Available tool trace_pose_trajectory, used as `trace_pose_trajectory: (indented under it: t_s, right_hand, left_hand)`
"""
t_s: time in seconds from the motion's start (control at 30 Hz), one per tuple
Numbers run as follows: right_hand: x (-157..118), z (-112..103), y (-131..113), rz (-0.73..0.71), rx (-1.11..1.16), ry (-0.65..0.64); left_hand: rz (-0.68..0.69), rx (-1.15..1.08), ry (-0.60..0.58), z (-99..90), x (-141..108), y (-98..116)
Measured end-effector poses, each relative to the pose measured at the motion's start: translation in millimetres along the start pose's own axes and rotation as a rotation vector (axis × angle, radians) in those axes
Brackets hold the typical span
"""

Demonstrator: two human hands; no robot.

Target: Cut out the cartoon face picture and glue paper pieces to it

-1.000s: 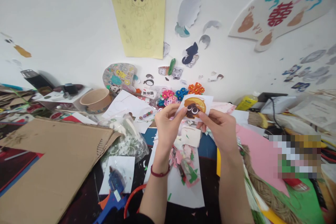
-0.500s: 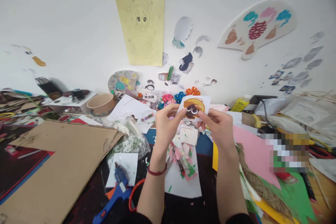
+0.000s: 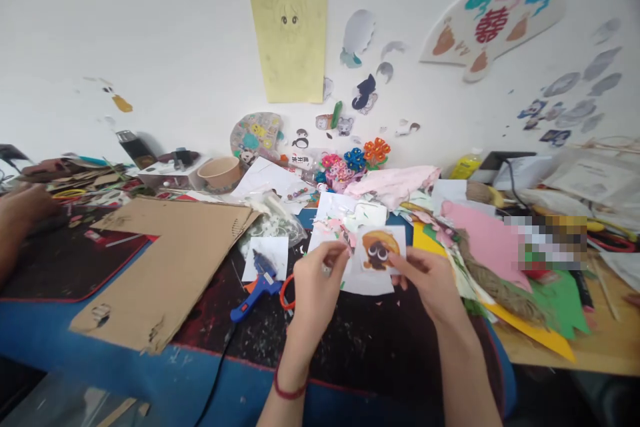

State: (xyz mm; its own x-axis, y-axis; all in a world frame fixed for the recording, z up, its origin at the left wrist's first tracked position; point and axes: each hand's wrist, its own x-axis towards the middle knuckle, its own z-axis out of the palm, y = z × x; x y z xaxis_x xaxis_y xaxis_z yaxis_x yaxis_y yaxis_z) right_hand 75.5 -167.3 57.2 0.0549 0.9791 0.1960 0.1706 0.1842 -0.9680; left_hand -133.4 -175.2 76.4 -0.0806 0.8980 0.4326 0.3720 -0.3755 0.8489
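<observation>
My right hand (image 3: 434, 280) pinches a square white picture card (image 3: 367, 260) by its right side. Printed on it is a dark cartoon face with big white eyes and an orange hat. Just left of the card, my left hand (image 3: 317, 280) is closed in a pinch, thumb against fingers; anything between the tips is too small to make out. Behind both hands lies a white paper sheet (image 3: 370, 283) with pink and green scraps. A blue glue gun (image 3: 257, 295) rests left of my left hand, its nozzle over a small white paper (image 3: 278, 252).
Cut brown cardboard (image 3: 165, 267) covers the left of the table. Beyond it, another person's hand (image 3: 27, 203) reaches in. Twine (image 3: 500, 280), pink paper (image 3: 485, 247) and green paper (image 3: 560, 300) lie at right. A cardboard ring (image 3: 219, 173) and bead flowers (image 3: 355, 160) stand near the wall.
The card has come down lower in view. My left hand has let go of it and moved slightly away, while my right hand keeps hold. The view has shifted, showing more table.
</observation>
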Motion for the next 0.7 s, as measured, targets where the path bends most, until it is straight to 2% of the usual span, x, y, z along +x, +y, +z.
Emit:
trace_pose_trajectory:
  t_s: [0.07,0.17,0.3,0.5,0.7]
  right_hand:
    - [-23,4,36,0.101,0.012,0.029]
    - [-40,14,76,0.182,-0.046,0.065]
    - [-41,22,96,0.214,-0.175,0.088]
    - [-43,21,98,0.189,-0.296,0.105]
    - [-46,21,96,0.187,-0.178,0.121]
  left_hand:
    - [0.078,0.186,0.061,-3.6,-29,-25]
    - [0.205,0.387,0.103,-6.2,-61,-63]
    - [0.291,0.633,0.078,-2.6,-80,-95]
    - [0.277,0.793,0.039,3.3,-81,-106]
    - [0.198,0.849,0.031,9.7,-70,-99]
